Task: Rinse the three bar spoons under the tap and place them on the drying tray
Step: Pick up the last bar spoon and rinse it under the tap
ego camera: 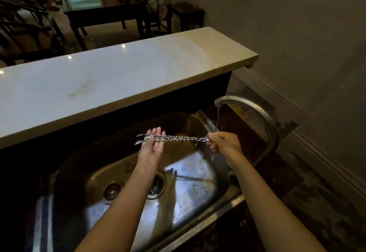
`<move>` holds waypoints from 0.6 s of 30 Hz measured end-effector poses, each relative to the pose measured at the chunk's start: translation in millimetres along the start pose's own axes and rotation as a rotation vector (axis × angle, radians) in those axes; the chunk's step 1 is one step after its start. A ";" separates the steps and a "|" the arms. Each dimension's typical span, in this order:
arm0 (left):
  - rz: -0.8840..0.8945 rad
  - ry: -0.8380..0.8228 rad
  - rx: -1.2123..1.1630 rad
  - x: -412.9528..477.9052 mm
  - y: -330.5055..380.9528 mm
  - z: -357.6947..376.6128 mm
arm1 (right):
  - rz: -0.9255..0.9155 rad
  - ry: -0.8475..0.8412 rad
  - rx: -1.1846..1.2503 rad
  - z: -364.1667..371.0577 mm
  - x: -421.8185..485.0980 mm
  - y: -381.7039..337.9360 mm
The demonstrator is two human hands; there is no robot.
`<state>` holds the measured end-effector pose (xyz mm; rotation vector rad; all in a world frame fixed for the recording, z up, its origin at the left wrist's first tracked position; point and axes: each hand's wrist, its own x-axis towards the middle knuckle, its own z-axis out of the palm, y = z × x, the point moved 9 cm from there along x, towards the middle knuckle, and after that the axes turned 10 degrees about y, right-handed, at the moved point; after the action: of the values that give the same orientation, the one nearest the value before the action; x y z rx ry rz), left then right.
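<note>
Several twisted metal bar spoons [178,138] lie in a bundle, held level over the steel sink [221,196]. My right hand [224,141] grips one end of the bundle, right under the thin stream of water from the curved tap [263,117]. My left hand [153,144] lies palm up under the other end, fingers spread, with the spoon bowls resting across them. No drying tray is in view.
A white stone bar counter [111,77] rises behind the sink. The drain strainer [157,185] and a loose plug [112,190] sit on the sink floor. Dark marble worktop [277,164] lies right of the tap. Dark tables and chairs stand beyond the counter.
</note>
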<state>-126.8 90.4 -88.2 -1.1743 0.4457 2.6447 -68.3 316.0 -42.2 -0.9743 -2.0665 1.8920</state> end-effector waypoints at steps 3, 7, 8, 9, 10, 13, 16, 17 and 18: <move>0.020 0.021 0.030 -3.0 -2.5 -1.8 | -0.033 0.027 -0.126 -4.5 1.5 0.4; 0.042 0.027 0.070 -7.0 -1.0 -3.2 | -0.069 0.098 -0.305 -21.8 -3.7 7.7; 0.058 0.025 0.078 -7.7 1.9 -3.4 | -0.095 0.141 -0.437 -28.4 -4.9 9.3; 0.076 0.024 0.086 -8.3 5.5 -3.6 | -0.097 0.167 -0.580 -32.5 -6.7 12.4; 0.097 0.022 0.095 -8.9 9.4 -4.2 | -0.089 0.169 -0.696 -33.1 -9.3 17.3; 0.129 0.006 0.112 -11.5 17.2 -8.0 | -0.165 0.109 -0.777 -24.6 -21.3 25.4; 0.145 -0.011 0.122 -15.4 20.7 -12.0 | -0.276 0.122 -0.702 -27.3 -29.3 23.2; 0.150 -0.017 0.126 -17.2 22.2 -13.4 | -0.285 0.141 -0.658 -29.4 -31.9 23.8; 0.155 -0.022 0.132 -19.0 24.0 -14.6 | -0.288 0.163 -0.625 -31.0 -35.4 25.1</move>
<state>-111.7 61.5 -78.8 -1.1108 0.7228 2.7055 -15.7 321.0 -49.8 -0.8333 -2.5750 1.0048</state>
